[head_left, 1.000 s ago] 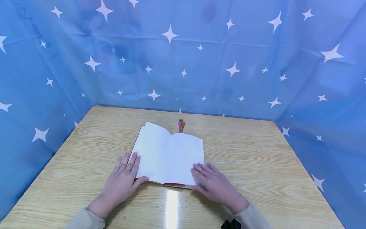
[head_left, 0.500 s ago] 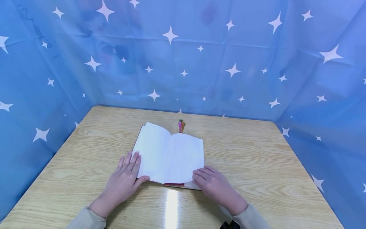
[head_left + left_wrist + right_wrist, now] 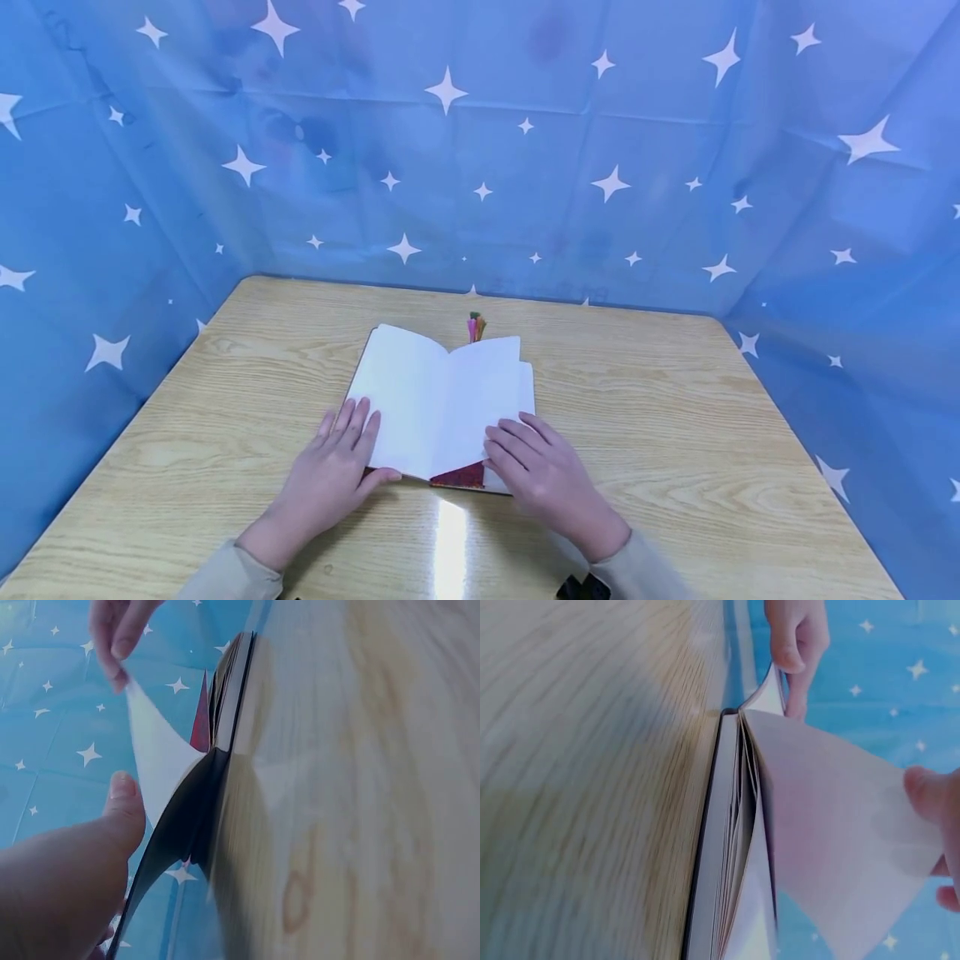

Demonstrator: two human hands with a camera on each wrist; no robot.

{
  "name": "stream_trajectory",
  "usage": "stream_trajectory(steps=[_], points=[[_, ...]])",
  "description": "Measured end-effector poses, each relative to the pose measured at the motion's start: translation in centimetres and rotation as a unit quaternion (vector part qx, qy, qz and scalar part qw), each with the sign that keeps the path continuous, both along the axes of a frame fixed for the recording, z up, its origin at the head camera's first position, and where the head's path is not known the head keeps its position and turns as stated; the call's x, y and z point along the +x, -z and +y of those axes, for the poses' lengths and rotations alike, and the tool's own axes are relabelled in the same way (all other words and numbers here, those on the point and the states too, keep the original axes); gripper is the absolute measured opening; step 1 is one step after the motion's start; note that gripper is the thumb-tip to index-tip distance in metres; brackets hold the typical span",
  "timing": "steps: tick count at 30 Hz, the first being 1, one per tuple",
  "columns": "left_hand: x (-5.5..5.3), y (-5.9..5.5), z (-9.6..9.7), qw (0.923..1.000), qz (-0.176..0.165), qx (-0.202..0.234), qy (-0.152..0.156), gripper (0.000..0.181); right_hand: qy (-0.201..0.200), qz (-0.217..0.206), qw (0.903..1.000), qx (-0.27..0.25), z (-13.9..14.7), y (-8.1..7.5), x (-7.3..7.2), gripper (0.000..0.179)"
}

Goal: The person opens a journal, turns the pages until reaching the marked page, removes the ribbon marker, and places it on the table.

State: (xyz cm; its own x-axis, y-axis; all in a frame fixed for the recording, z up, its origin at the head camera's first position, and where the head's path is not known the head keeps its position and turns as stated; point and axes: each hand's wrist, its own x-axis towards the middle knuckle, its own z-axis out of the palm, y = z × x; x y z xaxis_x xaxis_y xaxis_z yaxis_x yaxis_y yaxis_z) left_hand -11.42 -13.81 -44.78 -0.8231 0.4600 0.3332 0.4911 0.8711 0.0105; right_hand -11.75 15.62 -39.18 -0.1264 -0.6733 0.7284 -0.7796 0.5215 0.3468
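Note:
An open notebook with blank white pages (image 3: 401, 392) lies on the wooden table. My left hand (image 3: 326, 475) rests on its left page, fingers straight, thumb along the lower edge. In the left wrist view, the left side of the dark cover (image 3: 180, 802) slants up off the tabletop. My right hand (image 3: 543, 475) pinches the lower outer corner of a right-hand page (image 3: 832, 817) between thumb and fingers. That page is raised and bends away from the stack beneath. A dark red patch (image 3: 461, 476) shows under its lower edge.
Small coloured tassels (image 3: 476, 327) stick out beyond the notebook's top edge. A blue curtain with white stars (image 3: 525, 208) hangs round the back and sides of the table (image 3: 637, 400). Light glares off the tabletop below the notebook.
My right hand has moved left and lifted the page's corner, uncovering the page below and more of the red patch. My left hand has slid slightly right on the left page.

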Motion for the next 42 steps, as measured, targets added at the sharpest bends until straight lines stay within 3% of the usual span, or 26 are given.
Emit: stream_trajectory(steps=[5, 13, 17, 20, 24, 30, 36, 39, 42], points=[[0.0, -0.3, 0.3, 0.9999, 0.009, 0.001, 0.009, 0.086, -0.008, 0.048, 0.9988, 0.002, -1.0, -0.9, 0.0, 0.026], [0.1, -0.2, 0.3, 1.0000, 0.003, 0.001, 0.006, 0.083, -0.011, 0.041, 0.9990, -0.010, -1.7, -1.3, 0.0, 0.024], [0.2, -0.2, 0.4, 1.0000, 0.002, 0.002, 0.003, 0.083, -0.016, 0.035, 0.9992, -0.013, -1.8, -0.7, -0.2, 0.024], [0.2, -0.4, 0.4, 1.0000, 0.002, 0.001, 0.002, 0.083, -0.010, 0.004, 0.9999, -0.002, -1.7, 0.4, -0.5, 0.029], [0.1, -0.4, 0.4, 1.0000, 0.002, 0.000, 0.001, 0.084, 0.010, -0.070, 0.9967, 0.042, -1.5, 1.7, -0.7, 0.042], [0.2, -0.7, 0.6, 0.9999, -0.003, 0.010, -0.013, 0.087, 0.043, -0.169, 0.9787, 0.109, -1.7, 2.6, -0.7, 0.064], [0.2, -1.0, 1.4, 0.9982, -0.019, 0.032, -0.048, 0.102, 0.026, -0.265, 0.9538, 0.140, -2.8, 2.5, -0.6, 0.081], [0.2, -1.1, 1.8, 0.9971, -0.022, 0.042, -0.059, 0.106, 0.013, -0.285, 0.9470, 0.148, -3.3, 2.6, -0.5, 0.085], [0.2, -1.2, 2.1, 0.9964, -0.026, 0.046, -0.066, 0.104, 0.003, -0.285, 0.9475, 0.146, -3.6, 2.7, -0.4, 0.085]])
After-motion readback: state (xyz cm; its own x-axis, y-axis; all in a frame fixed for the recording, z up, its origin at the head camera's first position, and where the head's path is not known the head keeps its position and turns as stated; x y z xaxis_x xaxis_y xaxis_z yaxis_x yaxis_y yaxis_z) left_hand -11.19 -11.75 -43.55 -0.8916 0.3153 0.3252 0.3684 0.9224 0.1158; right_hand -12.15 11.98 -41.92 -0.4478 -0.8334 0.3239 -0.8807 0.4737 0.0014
